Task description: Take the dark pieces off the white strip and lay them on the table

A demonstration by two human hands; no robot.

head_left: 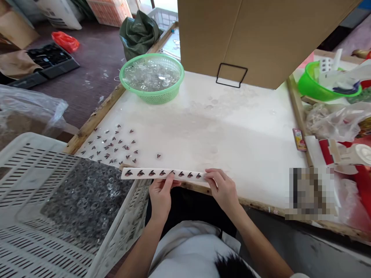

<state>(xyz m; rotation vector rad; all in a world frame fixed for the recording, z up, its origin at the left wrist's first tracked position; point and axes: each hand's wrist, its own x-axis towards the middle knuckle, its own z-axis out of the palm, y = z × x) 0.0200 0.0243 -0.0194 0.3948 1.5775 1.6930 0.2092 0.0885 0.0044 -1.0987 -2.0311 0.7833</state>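
Hands, left (160, 193) and right (222, 188), pinch sticker strip (162, 173) at desk (232, 127) edge; best kept flat and taut, fingers clear of the printed pieces.

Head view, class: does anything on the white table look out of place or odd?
One small dark piece lies alone, apart from the cluster of similar pieces at the table's left. Otherwise nothing stands out; both hands hold the white strip level.

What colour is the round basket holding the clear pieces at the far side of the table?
Light green, seen in the head view: the basket.
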